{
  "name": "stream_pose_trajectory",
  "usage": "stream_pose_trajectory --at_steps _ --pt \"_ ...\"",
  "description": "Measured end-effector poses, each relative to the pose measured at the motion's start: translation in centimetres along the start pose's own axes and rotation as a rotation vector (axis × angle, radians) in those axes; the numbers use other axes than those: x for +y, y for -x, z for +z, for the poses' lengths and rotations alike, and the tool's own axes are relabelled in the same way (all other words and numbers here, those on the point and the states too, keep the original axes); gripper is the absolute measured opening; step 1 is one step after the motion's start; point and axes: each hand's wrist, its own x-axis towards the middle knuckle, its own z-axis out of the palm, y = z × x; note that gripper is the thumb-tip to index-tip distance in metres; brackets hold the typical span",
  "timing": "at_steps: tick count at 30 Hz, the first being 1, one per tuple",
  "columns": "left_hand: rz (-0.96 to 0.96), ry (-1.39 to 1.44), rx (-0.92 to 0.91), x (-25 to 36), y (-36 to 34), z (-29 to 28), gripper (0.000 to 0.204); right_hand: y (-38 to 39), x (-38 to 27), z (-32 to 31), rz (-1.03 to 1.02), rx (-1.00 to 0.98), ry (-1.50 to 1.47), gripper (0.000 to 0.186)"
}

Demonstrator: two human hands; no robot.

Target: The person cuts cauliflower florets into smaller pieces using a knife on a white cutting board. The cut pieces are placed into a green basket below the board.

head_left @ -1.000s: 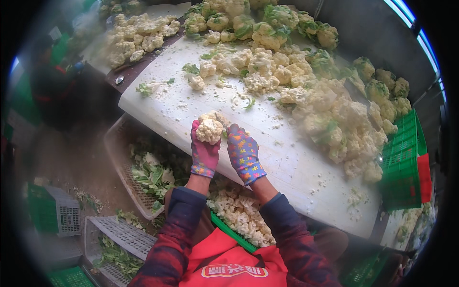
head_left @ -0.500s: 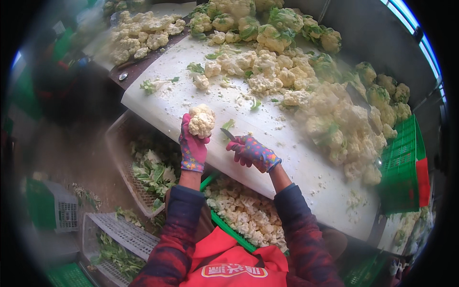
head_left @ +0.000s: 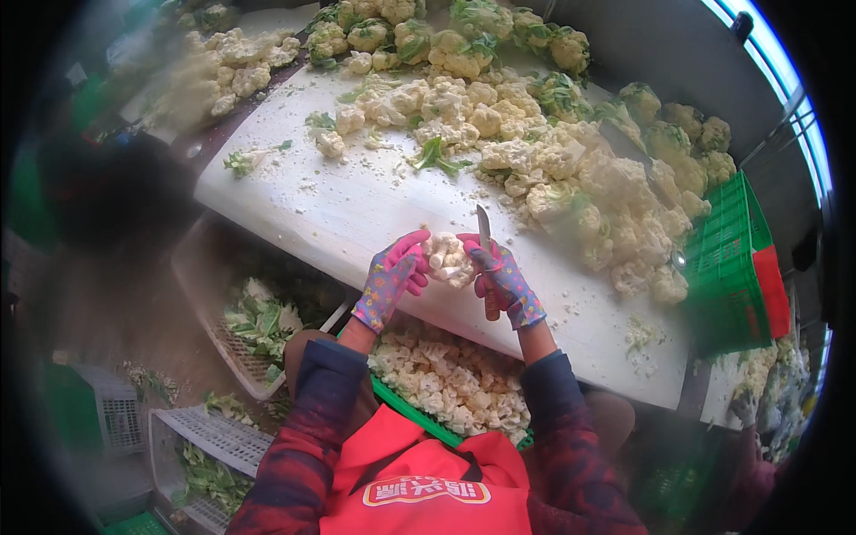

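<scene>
White tabletop (head_left: 330,201); cauliflower piece (head_left: 448,259) between left fingers (head_left: 407,242) and right fingers (head_left: 484,258).

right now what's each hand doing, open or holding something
Left hand: holding a cauliflower piece.
Right hand: holding a knife, also touching that piece.

Smooth white desk (head_left: 294,192); over it, rough, bumpy cauliflower (head_left: 448,261) and metal-bladed knife (head_left: 483,223); beside it, plastic crate (head_left: 727,281).

The right grip (head_left: 506,280) hides part of the knife (head_left: 483,225), and the dark shape (head_left: 120,192) at left is badly blurred.
</scene>
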Motion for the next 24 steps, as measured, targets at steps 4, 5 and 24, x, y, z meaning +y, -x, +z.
stream_pose_trajectory --at_steps 4,5,24 --pt "0.009 0.033 -0.063 -2.0 0.0 2.2 0.06 -0.4 2.4 -2.1 0.117 0.047 -0.136 0.045" --pt "-0.002 0.112 -0.119 -2.6 -0.1 2.9 0.061 -0.4 2.7 -2.3 0.055 0.046 -0.046 0.044" --pt "0.255 -0.359 0.365 -8.8 2.9 9.7 0.047 10.2 4.9 -0.8 -0.268 0.295 1.337 0.011"
